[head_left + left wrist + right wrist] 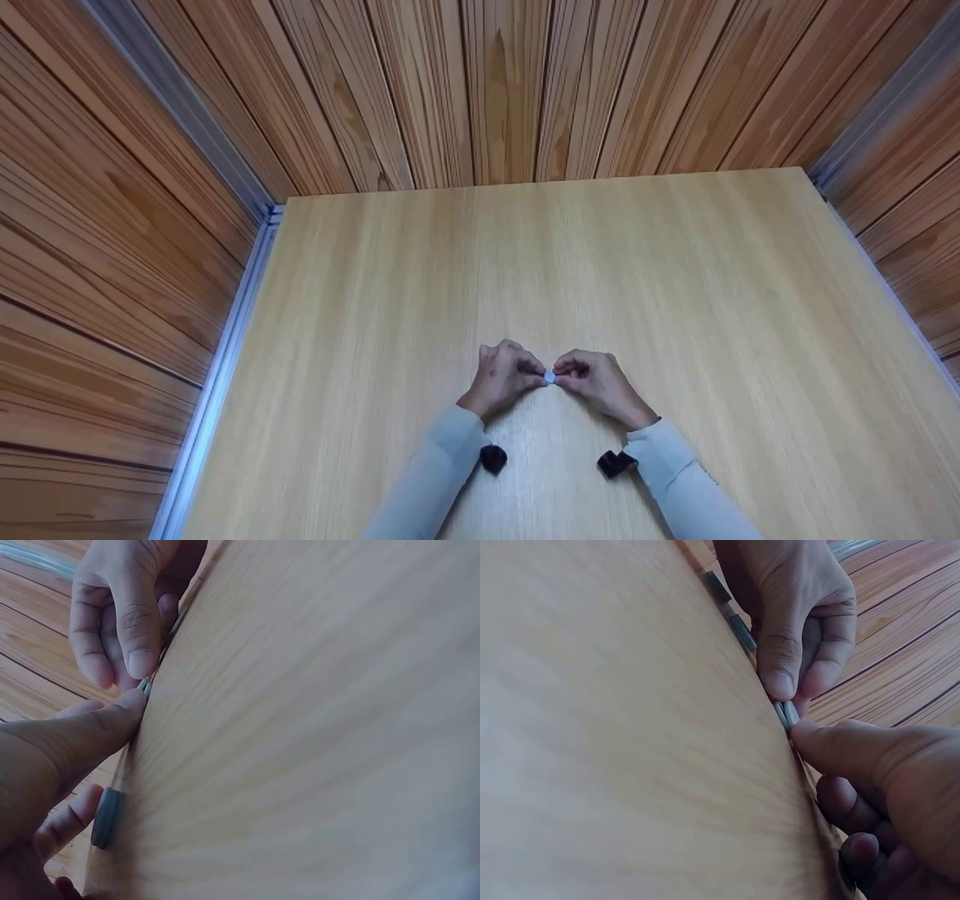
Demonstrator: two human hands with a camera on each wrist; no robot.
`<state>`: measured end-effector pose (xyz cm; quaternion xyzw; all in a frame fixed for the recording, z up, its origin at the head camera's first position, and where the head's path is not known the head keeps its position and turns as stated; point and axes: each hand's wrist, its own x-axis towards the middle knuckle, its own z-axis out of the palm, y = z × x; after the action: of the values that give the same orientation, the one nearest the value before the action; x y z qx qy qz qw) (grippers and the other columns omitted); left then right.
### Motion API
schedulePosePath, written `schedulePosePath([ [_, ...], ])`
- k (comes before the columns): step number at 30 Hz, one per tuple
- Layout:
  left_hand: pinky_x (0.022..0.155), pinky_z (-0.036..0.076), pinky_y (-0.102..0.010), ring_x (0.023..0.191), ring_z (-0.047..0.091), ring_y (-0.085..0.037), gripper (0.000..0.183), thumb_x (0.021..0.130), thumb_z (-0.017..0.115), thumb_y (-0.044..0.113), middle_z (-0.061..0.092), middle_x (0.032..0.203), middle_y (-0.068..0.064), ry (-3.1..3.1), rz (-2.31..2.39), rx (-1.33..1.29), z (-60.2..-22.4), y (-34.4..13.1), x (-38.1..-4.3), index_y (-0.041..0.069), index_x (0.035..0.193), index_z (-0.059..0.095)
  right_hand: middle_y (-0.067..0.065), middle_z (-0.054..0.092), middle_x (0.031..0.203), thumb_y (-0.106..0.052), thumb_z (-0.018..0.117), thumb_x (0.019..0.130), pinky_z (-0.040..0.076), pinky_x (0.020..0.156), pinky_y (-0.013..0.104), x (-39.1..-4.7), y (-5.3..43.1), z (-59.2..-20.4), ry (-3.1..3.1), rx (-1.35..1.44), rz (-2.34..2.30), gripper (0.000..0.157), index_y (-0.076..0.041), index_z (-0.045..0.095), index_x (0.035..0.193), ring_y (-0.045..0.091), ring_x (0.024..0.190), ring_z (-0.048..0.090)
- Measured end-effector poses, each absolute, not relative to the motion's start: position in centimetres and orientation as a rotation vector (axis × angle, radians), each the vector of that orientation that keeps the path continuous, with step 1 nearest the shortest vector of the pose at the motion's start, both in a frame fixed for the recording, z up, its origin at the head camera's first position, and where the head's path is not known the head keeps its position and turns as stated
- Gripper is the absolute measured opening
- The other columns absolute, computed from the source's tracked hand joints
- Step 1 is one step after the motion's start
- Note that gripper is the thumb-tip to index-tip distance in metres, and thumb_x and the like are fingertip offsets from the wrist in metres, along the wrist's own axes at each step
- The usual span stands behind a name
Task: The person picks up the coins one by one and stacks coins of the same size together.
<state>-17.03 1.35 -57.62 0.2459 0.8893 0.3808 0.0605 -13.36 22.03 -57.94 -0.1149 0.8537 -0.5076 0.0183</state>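
A small pale, round disc (550, 377) sits low over the table between my two hands in the head view. My left hand (501, 377) pinches its left side between thumb and fingertips. From the opposite side my right hand (602, 382) pinches it too. Edge-on in the right wrist view, the disc (790, 713) shows two thin layers side by side, with a thumb tip at each end. A larger dark grey-green disc (107, 817) stands out beside a lower finger of my left hand in the left wrist view; in the head view that hand hides it.
The pale wooden table (480, 270) spreads around both hands. Wood-plank walls (502, 90) rise behind it and at both sides, with a metal rail (217, 375) along the left edge. A black wrist camera (493, 459) hangs at the left cuff, another (615, 464) at the right.
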Motion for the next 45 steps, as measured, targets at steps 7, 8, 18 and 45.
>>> schedulePosePath([
  [7, 0.086, 0.028, -0.038, 0.088, 0.054, -0.003, 0.010, 0.078, 0.085, 0.030, 0.071, 0.081, 0.021, 2.699, 1.143, 0.753, -57.64, 1.40, -17.02, 0.024, 0.085, 0.081, -0.003, 0.070, 0.083, -0.003, 0.079, 0.084, 0.046, 0.064, 0.022, -13.36, 22.10, -57.96, 2.641, -0.374, -1.562, 0.012, -0.009, 0.074, 0.094, 0.008, 0.071, 0.058],
  [8, 0.086, 0.028, -0.038, 0.088, 0.054, -0.003, 0.010, 0.078, 0.085, 0.030, 0.071, 0.081, 0.021, 2.700, 1.142, 0.755, -57.62, 1.41, -17.02, 0.024, 0.085, 0.081, -0.003, 0.070, 0.083, -0.003, 0.078, 0.084, 0.046, 0.064, 0.022, -13.36, 22.09, -57.96, 2.641, -0.375, -1.560, 0.012, -0.009, 0.074, 0.094, 0.008, 0.071, 0.058],
  [18, 0.085, 0.027, -0.038, 0.089, 0.054, -0.004, 0.011, 0.079, 0.085, 0.030, 0.072, 0.081, 0.020, 2.697, 1.136, 0.754, -57.42, 1.39, -16.86, 0.022, 0.085, 0.081, -0.003, 0.069, 0.081, -0.006, 0.079, 0.085, 0.045, 0.064, 0.023, -13.18, 22.11, -57.92, 2.650, -0.414, -1.558, 0.012, -0.010, 0.074, 0.095, 0.008, 0.070, 0.057],
  [45, 0.085, 0.029, -0.039, 0.090, 0.056, -0.004, 0.013, 0.079, 0.084, 0.030, 0.073, 0.084, 0.018, 2.715, 1.109, 0.782, -57.42, 1.25, -16.85, 0.023, 0.089, 0.081, -0.005, 0.069, 0.082, -0.005, 0.078, 0.085, 0.046, 0.065, 0.023, -13.19, 22.05, -57.76, 2.639, -0.387, -1.541, 0.012, -0.009, 0.074, 0.096, 0.009, 0.072, 0.058],
])
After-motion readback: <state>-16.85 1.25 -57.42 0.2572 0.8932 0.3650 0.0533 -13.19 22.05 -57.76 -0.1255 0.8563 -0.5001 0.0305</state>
